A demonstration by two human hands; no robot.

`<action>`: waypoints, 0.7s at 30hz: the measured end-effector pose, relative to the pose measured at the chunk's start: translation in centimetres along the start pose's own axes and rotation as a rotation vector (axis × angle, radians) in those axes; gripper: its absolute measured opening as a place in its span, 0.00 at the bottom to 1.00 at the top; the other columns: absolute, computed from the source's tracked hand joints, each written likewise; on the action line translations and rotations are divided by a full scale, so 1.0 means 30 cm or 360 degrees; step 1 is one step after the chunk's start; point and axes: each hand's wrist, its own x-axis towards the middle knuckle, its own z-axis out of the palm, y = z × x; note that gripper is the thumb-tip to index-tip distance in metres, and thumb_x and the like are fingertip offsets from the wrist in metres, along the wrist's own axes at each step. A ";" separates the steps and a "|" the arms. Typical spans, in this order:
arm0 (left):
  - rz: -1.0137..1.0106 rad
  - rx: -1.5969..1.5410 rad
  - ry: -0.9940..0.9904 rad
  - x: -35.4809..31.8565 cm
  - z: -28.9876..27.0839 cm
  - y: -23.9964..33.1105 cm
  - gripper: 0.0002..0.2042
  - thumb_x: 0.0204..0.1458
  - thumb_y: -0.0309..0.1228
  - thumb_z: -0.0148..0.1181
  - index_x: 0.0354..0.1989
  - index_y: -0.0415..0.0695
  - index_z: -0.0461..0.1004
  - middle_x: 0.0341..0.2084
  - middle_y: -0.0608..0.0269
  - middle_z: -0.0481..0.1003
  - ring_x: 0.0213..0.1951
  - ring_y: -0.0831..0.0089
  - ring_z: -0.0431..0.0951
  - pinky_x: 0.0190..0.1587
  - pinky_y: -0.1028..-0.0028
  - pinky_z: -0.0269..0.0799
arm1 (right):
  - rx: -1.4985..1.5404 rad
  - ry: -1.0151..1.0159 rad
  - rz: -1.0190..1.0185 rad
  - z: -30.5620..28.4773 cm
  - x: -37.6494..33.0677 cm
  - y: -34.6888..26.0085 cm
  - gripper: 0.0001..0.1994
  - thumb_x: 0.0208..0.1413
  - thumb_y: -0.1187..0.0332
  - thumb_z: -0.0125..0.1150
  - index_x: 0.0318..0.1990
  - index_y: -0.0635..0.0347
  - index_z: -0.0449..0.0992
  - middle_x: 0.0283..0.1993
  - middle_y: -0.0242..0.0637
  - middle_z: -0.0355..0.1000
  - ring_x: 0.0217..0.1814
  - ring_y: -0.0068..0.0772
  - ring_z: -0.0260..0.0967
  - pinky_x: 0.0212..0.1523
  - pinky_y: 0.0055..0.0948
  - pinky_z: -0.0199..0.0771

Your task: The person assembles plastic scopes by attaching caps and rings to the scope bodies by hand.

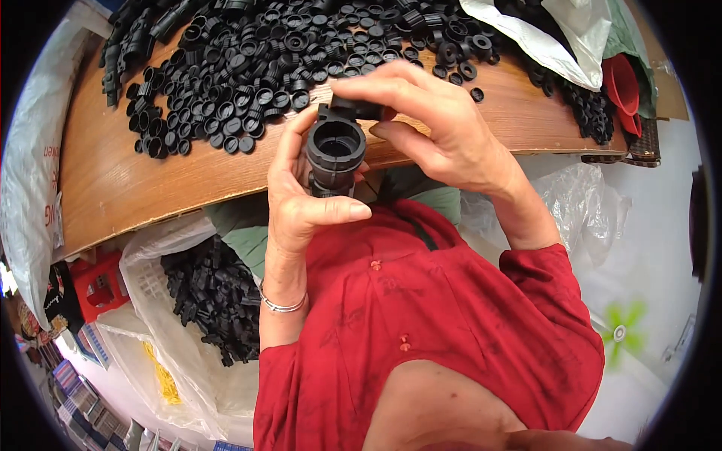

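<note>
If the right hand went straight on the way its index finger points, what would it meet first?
Past the dark round part in its grasp, the right hand would seem to meet the pile of black caps on the wooden table first, though depth is unclear and it may pass above them.

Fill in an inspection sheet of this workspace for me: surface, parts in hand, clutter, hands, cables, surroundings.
Surface: brown wooden table, its near edge curved by the lens.
Parts in hand: black tube, open end up; black round piece at its far side, partly hidden; whether they are joined, I cannot tell.
Clutter: wide spread of small black caps; longer black parts at far left; white bag and red funnel-shaped object at far right.
Hands: left hand grips the tube; right hand pinches the round piece.
Cables: nothing seen.
Surroundings: red crate and bagged black parts at lower left; green-bladed fan at lower right.
</note>
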 end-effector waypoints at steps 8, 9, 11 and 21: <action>0.0003 -0.0011 0.0060 -0.029 -0.011 0.021 0.49 0.21 0.23 0.78 0.60 0.38 0.59 0.42 0.61 0.72 0.41 0.72 0.75 0.42 0.75 0.73 | 0.0862 0.0092 0.0554 0.030 -0.040 -0.023 0.14 0.51 0.79 0.61 0.46 0.67 0.72 0.44 0.40 0.72 0.49 0.26 0.68 0.51 0.25 0.68; -0.0070 0.0017 0.0080 -0.027 -0.014 0.032 0.47 0.23 0.23 0.77 0.60 0.37 0.60 0.43 0.60 0.72 0.42 0.72 0.75 0.43 0.75 0.73 | 0.0859 0.0087 0.0560 0.032 -0.038 -0.015 0.14 0.51 0.79 0.61 0.46 0.67 0.72 0.44 0.40 0.72 0.49 0.26 0.68 0.51 0.25 0.68; -0.0144 0.0050 0.0113 -0.029 -0.018 0.035 0.45 0.25 0.23 0.77 0.59 0.37 0.61 0.44 0.60 0.72 0.42 0.72 0.74 0.43 0.75 0.73 | 0.0612 0.0196 0.0169 0.037 -0.041 0.006 0.07 0.48 0.77 0.62 0.36 0.66 0.76 0.35 0.38 0.74 0.39 0.30 0.73 0.42 0.26 0.73; -0.0509 -0.0135 0.0025 -0.022 -0.009 0.055 0.34 0.33 0.26 0.71 0.54 0.36 0.65 0.38 0.57 0.74 0.36 0.70 0.77 0.41 0.74 0.74 | 0.0703 0.0286 0.0199 0.041 -0.043 -0.008 0.09 0.40 0.75 0.69 0.29 0.62 0.73 0.47 0.42 0.71 0.49 0.37 0.70 0.50 0.33 0.70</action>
